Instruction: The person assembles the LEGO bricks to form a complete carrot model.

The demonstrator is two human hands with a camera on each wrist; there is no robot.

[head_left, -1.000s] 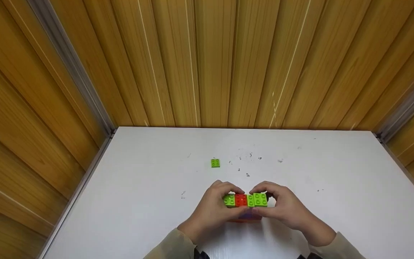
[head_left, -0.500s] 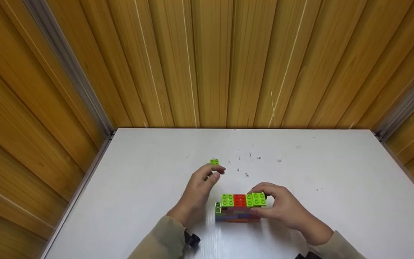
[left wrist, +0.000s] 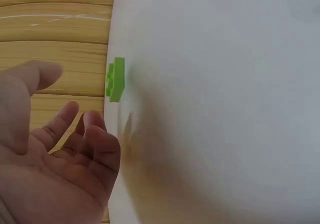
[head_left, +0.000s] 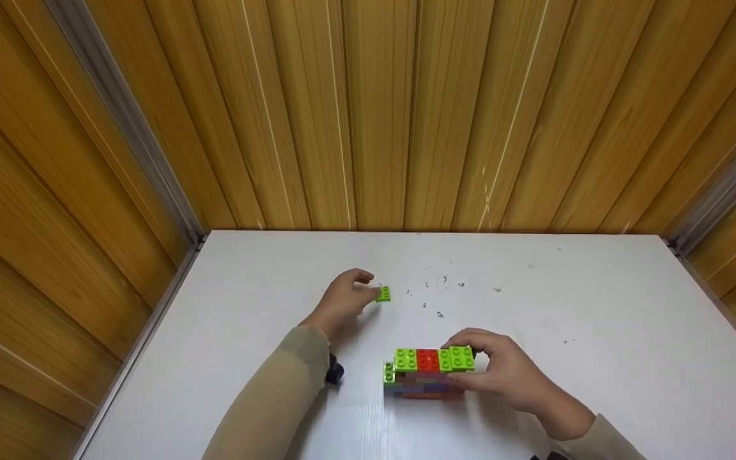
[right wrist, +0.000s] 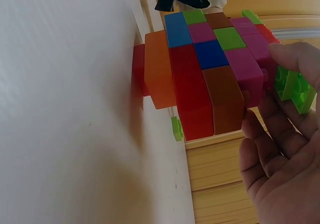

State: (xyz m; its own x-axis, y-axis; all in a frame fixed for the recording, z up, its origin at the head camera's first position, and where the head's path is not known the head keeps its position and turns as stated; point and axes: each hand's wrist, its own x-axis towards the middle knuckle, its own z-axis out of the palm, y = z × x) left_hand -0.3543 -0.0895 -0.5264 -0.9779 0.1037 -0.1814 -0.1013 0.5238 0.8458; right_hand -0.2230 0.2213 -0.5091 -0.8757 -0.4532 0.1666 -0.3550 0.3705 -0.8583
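Observation:
A small green toy brick (head_left: 384, 294) lies alone toward the back of the table. My left hand (head_left: 341, 300) is just left of it, fingers relaxed and holding nothing. In the left wrist view a gap shows between the fingers and the green brick (left wrist: 118, 79). My right hand (head_left: 505, 370) grips the right end of a block of stacked toy bricks (head_left: 427, 360), thumb on the near side, fingers on the far side. Green and red bricks form its top row. Red, orange, brown, blue and pink bricks (right wrist: 192, 93) make up its lower layers in the right wrist view.
The white table (head_left: 246, 281) carries small dark marks behind the block. Wood-look panels (head_left: 381, 115) rise along the back and both sides, with grey metal strips (head_left: 131, 115) at the corners.
My left hand has let go of the brick block and moved back and left, beside the lone green brick. My right hand keeps its grip on the block.

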